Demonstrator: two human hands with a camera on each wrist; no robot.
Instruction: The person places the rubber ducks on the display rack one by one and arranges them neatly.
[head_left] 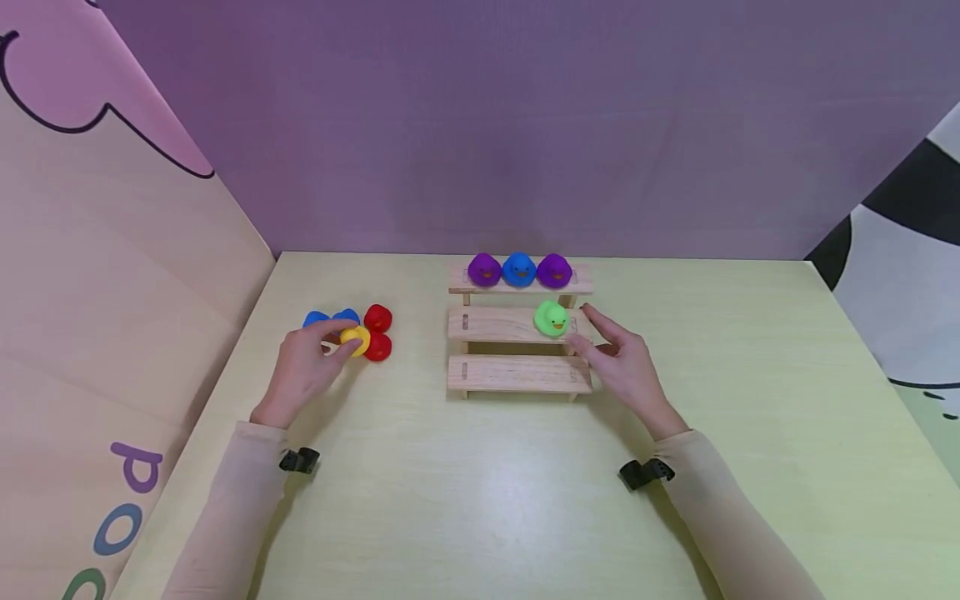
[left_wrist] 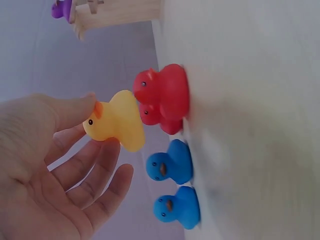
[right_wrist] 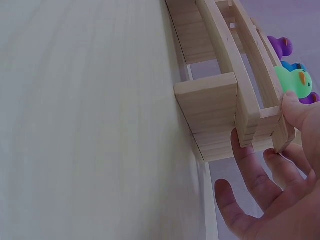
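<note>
A yellow rubber duck (left_wrist: 117, 122) is pinched between the thumb and fingers of my left hand (head_left: 303, 367). Two red ducks (head_left: 378, 319) and two blue ducks (left_wrist: 172, 162) stand close beside that hand. My right hand (head_left: 626, 371) grips the right end of a three-step wooden stand (head_left: 517, 374), its thumb at the front edge of the middle step. On that step, just left of the thumb, stands a green duck (head_left: 551, 318). Part of the right fingertips is hidden behind the wood in the right wrist view.
Two purple ducks (head_left: 484, 270) with a blue duck (head_left: 519, 270) between them stand on the stand's top step. The pale tabletop (head_left: 465, 492) meets a purple backdrop (head_left: 525, 125) behind the stand. A printed panel (head_left: 112, 275) rises along the left side.
</note>
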